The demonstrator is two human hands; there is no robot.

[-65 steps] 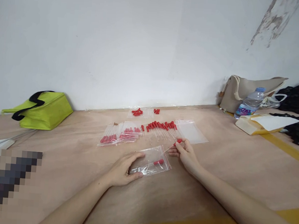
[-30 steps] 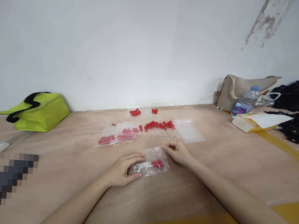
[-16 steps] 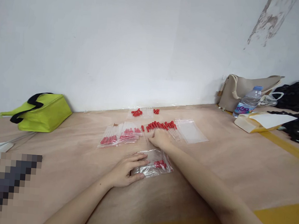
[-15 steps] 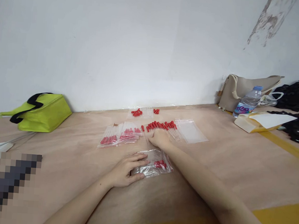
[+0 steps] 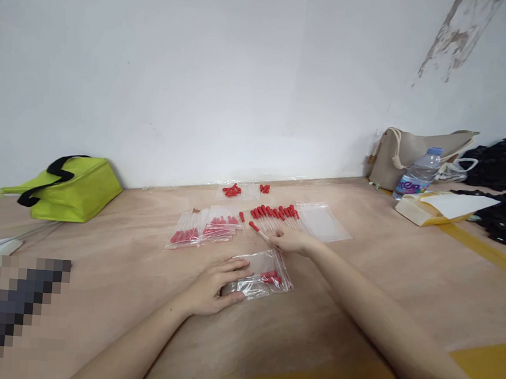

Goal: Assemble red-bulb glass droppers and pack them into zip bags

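Note:
My right hand (image 5: 288, 239) has its fingers closed on a dropper (image 5: 254, 227) with a red rubber bulb pointing left and away from the hand. My left hand (image 5: 212, 285) rests with fingers spread on the edge of a clear zip bag (image 5: 254, 289), which has red bulbs (image 5: 271, 277) inside it. Beyond my right hand lies a row of red-bulbed droppers (image 5: 273, 212), and a single dropper (image 5: 241, 216) is set apart to their left. Filled zip bags (image 5: 186, 234) with red bulbs showing overlap on the left.
A flat clear zip bag (image 5: 324, 224) lies right of the row. Loose red bulbs (image 5: 232, 191) lie on plastic near the wall. A green bag (image 5: 77, 193) stands at left; a water bottle (image 5: 418, 173), beige handbag (image 5: 382, 159) and opened carton (image 5: 426, 209) are at right.
My right hand has drawn back to the right and toward me, taking one dropper out of the row's left end. My left hand stays on the bag.

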